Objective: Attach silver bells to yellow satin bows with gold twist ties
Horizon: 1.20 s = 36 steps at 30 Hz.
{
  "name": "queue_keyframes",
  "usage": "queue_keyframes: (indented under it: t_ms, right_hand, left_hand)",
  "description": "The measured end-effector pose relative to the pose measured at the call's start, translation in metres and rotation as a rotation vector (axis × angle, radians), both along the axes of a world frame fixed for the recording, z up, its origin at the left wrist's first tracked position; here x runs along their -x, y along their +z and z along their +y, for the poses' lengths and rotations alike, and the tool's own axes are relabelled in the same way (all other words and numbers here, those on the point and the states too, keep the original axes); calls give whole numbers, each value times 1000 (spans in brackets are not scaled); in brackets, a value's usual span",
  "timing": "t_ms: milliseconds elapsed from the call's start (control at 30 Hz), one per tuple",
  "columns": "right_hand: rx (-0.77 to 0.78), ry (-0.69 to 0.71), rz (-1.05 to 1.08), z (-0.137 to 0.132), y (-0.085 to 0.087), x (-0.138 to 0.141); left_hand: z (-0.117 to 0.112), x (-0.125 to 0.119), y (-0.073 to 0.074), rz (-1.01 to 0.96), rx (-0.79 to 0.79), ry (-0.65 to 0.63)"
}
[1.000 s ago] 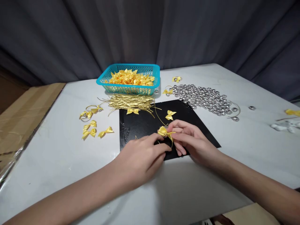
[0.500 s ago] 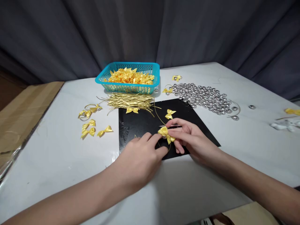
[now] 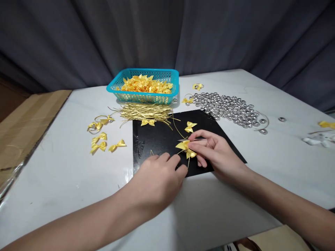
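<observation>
Over the black mat (image 3: 157,139), my right hand (image 3: 216,148) pinches a yellow satin bow (image 3: 190,153) between thumb and fingers. A thin gold cord (image 3: 188,163) runs from the bow down to my left hand (image 3: 162,177). The left fingers are curled together on the cord; their tips are partly hidden. A pointed metal tip (image 3: 182,140) shows beside the right fingers; whether it is held or lying there I cannot tell. Another yellow bow (image 3: 190,126) lies just beyond the right hand, and one more bow (image 3: 148,122) rests at the mat's far edge.
A blue basket (image 3: 143,93) of yellow bows stands at the back, with a bundle of gold cords (image 3: 146,112) before it. Silver beads (image 3: 227,109) are heaped to the right. Loose bows (image 3: 98,147) and corded bows (image 3: 94,126) lie left. Cardboard (image 3: 31,115) borders the left edge.
My left fingers have drawn back from the bow, toward me, and the cord between now shows as a stretched strand. The bow has tilted slightly in my right hand.
</observation>
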State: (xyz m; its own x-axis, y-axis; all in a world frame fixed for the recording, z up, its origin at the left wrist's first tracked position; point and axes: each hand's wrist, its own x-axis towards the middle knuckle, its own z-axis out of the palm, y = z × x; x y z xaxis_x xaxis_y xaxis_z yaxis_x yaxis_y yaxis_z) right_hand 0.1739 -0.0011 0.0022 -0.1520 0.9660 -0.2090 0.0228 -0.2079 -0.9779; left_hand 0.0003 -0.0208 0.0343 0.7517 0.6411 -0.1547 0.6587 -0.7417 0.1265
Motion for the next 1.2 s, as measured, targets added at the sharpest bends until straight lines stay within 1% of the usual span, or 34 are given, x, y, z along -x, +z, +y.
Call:
queue_keyframes:
  t_ms: [133, 200, 267, 300, 367, 433, 467, 500, 600, 667, 733, 833, 933, 1067, 1200]
  right_hand:
    - [4, -21, -11, 0, 0, -1]
    - [6, -42, -8, 0, 1, -1]
    - [11, -65, -9, 0, 4, -1]
    - [17, -75, -15, 0, 6, -1]
    - [31, -87, -29, -1, 11, -1]
    - [48, -89, -25, -3, 15, 0]
    - [55, -82, -12, -4, 17, 1]
    - [60, -71, 7, -5, 19, 2]
    - [52, -26, 66, -10, 22, 5]
    - [9, -16, 83, -14, 24, 6]
    - [-56, -23, 59, -17, 25, 8]
    - [-156, -48, -53, -21, 27, 9]
    - [-199, -46, -163, -23, 27, 8]
    - [-206, -23, -221, -23, 26, 7]
    - [-260, -17, -223, -23, 25, 7]
  left_hand:
    - [-6, -4, -6, -18, -12, -15]
    - [-9, -6, -6, -32, -23, -15]
    - [-12, -5, -4, -94, -67, -4]
    - [-13, -4, -3, -160, -100, 12]
    - [-12, 0, 0, -361, -144, 62]
    - [-8, 3, 2, -593, -119, 159]
    - [-6, 5, 3, -696, -66, 230]
    - [-4, 5, 4, -781, 23, 308]
    - [3, 3, 5, -944, 402, 527]
    - [6, 1, 6, -1024, 612, 625]
    - [8, 0, 7, -1100, 727, 708]
    - [10, 0, 11, -1188, 813, 798]
    - [11, 0, 13, -1223, 868, 847]
    - [9, 0, 15, -1223, 927, 870]
    - [9, 0, 16, -1203, 922, 854]
